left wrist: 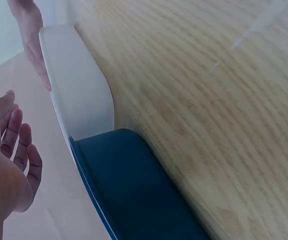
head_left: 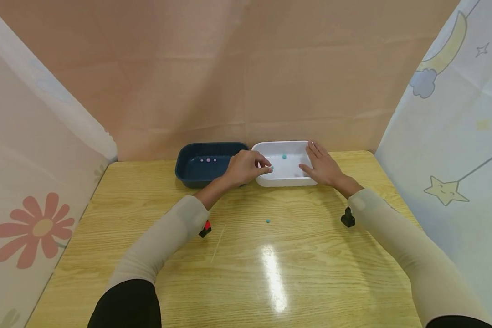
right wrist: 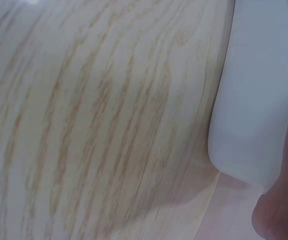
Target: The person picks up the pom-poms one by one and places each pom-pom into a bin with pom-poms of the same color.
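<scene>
My left hand (head_left: pixel 246 166) reaches over the left end of the white tray (head_left: pixel 284 181), thumb and forefinger pinching a small teal ball (head_left: pixel 272 168). In the left wrist view the same hand (left wrist: pixel 6 160) hangs above the tray rims, its other fingers loosely curved. A second teal ball (head_left: pixel 284 156) lies inside the white tray. My right hand (head_left: pixel 324 166) rests on the right end of that tray with fingers spread straight, thumb over the inside. Part of this hand (right wrist: pixel 281 215) shows against the white tray wall in the right wrist view.
A dark blue tray (head_left: pixel 188 175) adjoins the white one on the left and has several pale pink balls (head_left: pixel 208 160) in it. Another teal ball (head_left: pixel 268 221) lies on the wooden table (head_left: pixel 311 264) in front. Fabric walls enclose the table's back and sides.
</scene>
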{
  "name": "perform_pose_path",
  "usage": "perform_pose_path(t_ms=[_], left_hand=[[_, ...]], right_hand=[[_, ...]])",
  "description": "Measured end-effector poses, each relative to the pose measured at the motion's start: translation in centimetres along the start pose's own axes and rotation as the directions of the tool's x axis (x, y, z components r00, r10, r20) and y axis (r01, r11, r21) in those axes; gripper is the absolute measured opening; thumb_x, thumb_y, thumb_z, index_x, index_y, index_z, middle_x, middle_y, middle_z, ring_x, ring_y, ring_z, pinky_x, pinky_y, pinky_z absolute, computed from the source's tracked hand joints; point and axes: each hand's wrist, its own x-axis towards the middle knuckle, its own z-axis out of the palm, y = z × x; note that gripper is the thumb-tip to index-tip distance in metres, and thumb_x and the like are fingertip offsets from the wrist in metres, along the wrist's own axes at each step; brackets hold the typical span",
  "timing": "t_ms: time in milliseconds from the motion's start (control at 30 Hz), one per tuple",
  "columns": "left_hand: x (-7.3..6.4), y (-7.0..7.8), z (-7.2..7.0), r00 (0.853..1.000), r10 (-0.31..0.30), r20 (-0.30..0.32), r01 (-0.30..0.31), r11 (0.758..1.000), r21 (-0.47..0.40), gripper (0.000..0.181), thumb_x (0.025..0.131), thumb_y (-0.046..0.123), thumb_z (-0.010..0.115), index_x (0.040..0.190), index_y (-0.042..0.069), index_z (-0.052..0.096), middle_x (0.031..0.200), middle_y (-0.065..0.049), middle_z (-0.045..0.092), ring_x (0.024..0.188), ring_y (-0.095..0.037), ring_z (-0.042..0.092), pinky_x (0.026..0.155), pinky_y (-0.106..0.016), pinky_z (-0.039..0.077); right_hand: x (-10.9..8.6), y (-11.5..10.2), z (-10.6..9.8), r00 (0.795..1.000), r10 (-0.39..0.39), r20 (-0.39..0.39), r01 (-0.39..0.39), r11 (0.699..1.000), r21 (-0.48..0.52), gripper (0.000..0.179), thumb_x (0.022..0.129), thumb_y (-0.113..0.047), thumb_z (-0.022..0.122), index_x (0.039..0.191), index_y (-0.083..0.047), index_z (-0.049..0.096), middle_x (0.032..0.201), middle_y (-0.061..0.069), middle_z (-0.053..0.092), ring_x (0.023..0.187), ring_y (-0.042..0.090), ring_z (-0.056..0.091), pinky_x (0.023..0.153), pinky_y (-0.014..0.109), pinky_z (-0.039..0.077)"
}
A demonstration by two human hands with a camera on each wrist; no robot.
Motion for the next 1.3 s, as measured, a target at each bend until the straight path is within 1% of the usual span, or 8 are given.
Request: perform_pose_path(t_ms=[200,467,600,700,833,1000,1300], left_hand=[[-0.8,0.2,-0.1,1.0,0.01,0.021,-0.01,1.0,-0.007,0.018,0.094,0.036,0.083,0.105,0.022,0.087,0.083,0.01,0.074,0.072,-0.007,0.06,0.056,-0.027,0.046],[-2.5,0.5,0.4,0.996,0.072,0.045,-0.07,0.997,-0.036,0.018,0.093,0.031,0.085,0.105,0.018,0.087,0.088,0.008,0.075,0.068,-0.005,0.062,0.056,-0.025,0.046],[-3.4,0.5,0.8,0.995,0.08,0.057,-0.077,0.995,-0.061,0.018,0.091,0.028,0.086,0.105,0.015,0.087,0.086,0.007,0.074,0.068,-0.006,0.061,0.055,-0.026,0.045],[-3.9,0.5,1.1,0.993,0.081,0.083,-0.076,0.995,-0.058,0.018,0.092,0.029,0.086,0.106,0.018,0.087,0.085,0.009,0.073,0.068,-0.005,0.06,0.055,-0.024,0.045],[-4.6,0.4,1.3,0.988,0.087,0.128,-0.08,0.995,-0.058,0.02,0.092,0.031,0.086,0.108,0.019,0.087,0.087,0.012,0.074,0.071,-0.004,0.062,0.056,-0.023,0.046],[-5.3,0.2,1.6,0.98,0.093,0.174,-0.079,0.993,-0.083,0.027,0.09,0.029,0.088,0.113,0.015,0.085,0.094,0.009,0.076,0.078,-0.004,0.064,0.059,-0.022,0.048],[-6.0,0.0,2.3,0.967,0.135,0.216,-0.121,0.99,-0.078,0.028,0.086,0.026,0.091,0.111,0.014,0.085,0.092,0.01,0.076,0.076,-0.003,0.064,0.056,-0.021,0.047]], right_hand=[[0.0,0.0,-0.1,1.0,-0.002,-0.006,0.002,1.0,0.005,0.082,0.113,-0.042,0.043,0.163,0.016,0.011,0.174,0.031,0.001,0.162,0.046,0.0,0.132,0.054,0.002],[-0.2,-0.1,0.0,1.0,0.0,-0.009,0.0,1.0,0.002,0.083,0.112,-0.042,0.044,0.162,0.016,0.012,0.173,0.032,0.002,0.162,0.046,0.002,0.132,0.054,0.003],[-0.2,-0.1,0.0,1.0,-0.005,-0.016,0.005,1.0,0.006,0.083,0.112,-0.04,0.045,0.162,0.017,0.013,0.173,0.032,0.003,0.162,0.047,0.002,0.132,0.054,0.003],[-0.1,-0.1,0.0,1.0,-0.007,-0.015,0.007,1.0,0.004,0.083,0.112,-0.04,0.046,0.162,0.017,0.013,0.173,0.032,0.002,0.162,0.047,0.002,0.132,0.054,0.002],[-0.1,0.0,0.1,1.0,-0.009,-0.015,0.009,1.0,0.0,0.082,0.112,-0.04,0.046,0.162,0.017,0.013,0.173,0.032,0.003,0.162,0.047,0.002,0.132,0.054,0.002],[0.0,0.3,0.2,1.0,-0.011,-0.018,0.01,1.0,-0.009,0.083,0.112,-0.041,0.045,0.162,0.017,0.012,0.173,0.032,0.002,0.162,0.046,0.002,0.132,0.053,0.002],[0.0,0.3,0.3,1.0,-0.008,-0.018,0.007,1.0,-0.006,0.083,0.112,-0.041,0.045,0.162,0.016,0.012,0.173,0.031,0.002,0.162,0.045,0.001,0.132,0.053,0.002]])
